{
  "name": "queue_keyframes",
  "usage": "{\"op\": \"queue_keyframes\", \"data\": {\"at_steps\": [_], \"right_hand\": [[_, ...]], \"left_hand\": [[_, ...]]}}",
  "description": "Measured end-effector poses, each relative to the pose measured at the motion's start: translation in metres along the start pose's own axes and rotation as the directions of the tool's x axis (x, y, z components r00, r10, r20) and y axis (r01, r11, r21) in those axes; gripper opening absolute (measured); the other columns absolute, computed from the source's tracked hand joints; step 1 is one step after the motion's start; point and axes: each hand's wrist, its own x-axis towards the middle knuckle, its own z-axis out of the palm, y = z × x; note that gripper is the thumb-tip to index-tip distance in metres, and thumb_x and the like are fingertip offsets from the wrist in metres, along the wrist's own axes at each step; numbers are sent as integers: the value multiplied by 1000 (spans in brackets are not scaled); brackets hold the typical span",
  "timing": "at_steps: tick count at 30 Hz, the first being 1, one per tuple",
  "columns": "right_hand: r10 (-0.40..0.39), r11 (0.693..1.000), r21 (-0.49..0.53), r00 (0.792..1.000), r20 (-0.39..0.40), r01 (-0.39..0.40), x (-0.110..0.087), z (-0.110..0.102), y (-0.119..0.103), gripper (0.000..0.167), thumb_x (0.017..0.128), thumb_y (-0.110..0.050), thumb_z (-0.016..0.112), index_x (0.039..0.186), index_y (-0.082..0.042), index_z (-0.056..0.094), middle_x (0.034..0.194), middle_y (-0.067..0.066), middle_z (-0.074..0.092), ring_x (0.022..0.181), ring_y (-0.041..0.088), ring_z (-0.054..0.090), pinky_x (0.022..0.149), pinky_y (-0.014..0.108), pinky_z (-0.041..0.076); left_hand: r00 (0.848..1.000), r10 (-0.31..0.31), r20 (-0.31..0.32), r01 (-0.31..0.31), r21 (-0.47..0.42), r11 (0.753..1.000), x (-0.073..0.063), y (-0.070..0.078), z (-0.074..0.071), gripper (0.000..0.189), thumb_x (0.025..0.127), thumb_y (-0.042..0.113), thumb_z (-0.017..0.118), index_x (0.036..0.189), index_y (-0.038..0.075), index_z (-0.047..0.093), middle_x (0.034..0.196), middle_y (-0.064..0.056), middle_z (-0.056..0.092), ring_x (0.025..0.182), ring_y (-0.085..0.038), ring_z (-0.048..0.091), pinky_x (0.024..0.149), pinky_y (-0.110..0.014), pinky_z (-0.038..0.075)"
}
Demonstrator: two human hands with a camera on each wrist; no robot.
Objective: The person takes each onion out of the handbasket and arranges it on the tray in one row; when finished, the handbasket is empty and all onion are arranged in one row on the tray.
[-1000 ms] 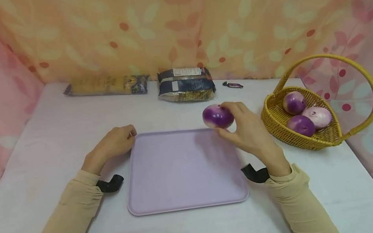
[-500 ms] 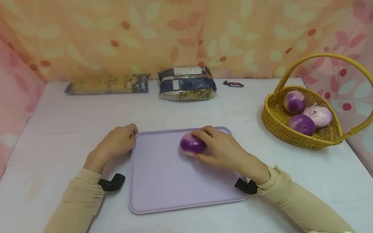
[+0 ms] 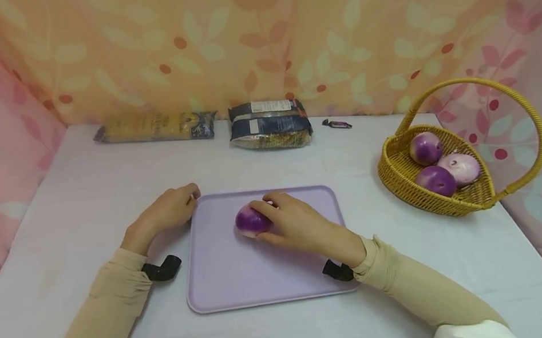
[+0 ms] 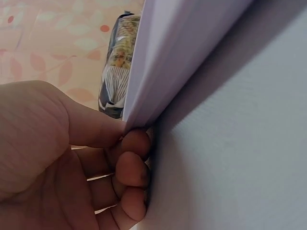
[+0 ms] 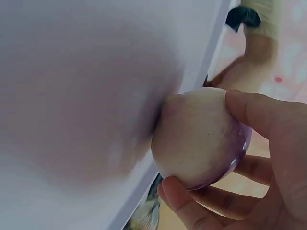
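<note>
My right hand [image 3: 305, 225] grips a round, glossy purple-and-white vegetable [image 3: 252, 220] that looks like an onion. It sits low over the lilac tray [image 3: 266, 279], left of the tray's middle. In the right wrist view, thumb and fingers go round the vegetable [image 5: 196, 139], its pale side facing the tray and seeming to touch it. My left hand [image 3: 167, 209] pinches the tray's far left corner. The left wrist view shows the thumb against the tray's rim [image 4: 153, 62] and curled fingertips [image 4: 132, 168] at its underside.
A yellow wicker basket [image 3: 413, 201] with a tall handle stands on the right, holding three similar vegetables [image 3: 436, 181]. Along the back lie a long yellow packet [image 3: 156, 128], a dark food packet [image 3: 270, 124] and a small wrapped candy [image 3: 337, 124]. A patterned curtain [image 3: 252, 33] encloses the white table.
My right hand has carried the vegetable left and down, from above the tray's far right corner to left of its middle. The left hand has stayed at the tray's corner.
</note>
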Motion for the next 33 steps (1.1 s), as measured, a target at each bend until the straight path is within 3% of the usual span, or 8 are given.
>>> {"op": "queue_keyframes", "data": {"at_steps": [5,16,33], "right_hand": [[-76,997,10,997,-2,76,14,6,-12,56,83,-39,77,128,-13,57,114,13,61,96,25,63,86,37,54],[-112,994,-6,993,36,112,37,16,-28,58,84,-44,74,131,-16,55,114,7,60,93,18,61,84,32,53],[-172,984,-48,985,29,173,52,22,-51,56,85,-45,72,131,-18,56,116,4,61,92,18,61,83,30,52]], "left_hand": [[1000,16,-6,-16,-11,1000,0,-3,2,24,98,7,43,114,-2,57,89,-14,64,78,-22,57,72,-38,48],[999,27,20,-25,-103,994,1,-10,4,18,98,7,47,111,-2,56,70,-4,63,66,-14,55,66,-29,43],[999,22,33,-16,-150,989,4,-13,0,17,97,6,48,109,-2,56,69,-5,63,65,-14,54,65,-28,42]]}}
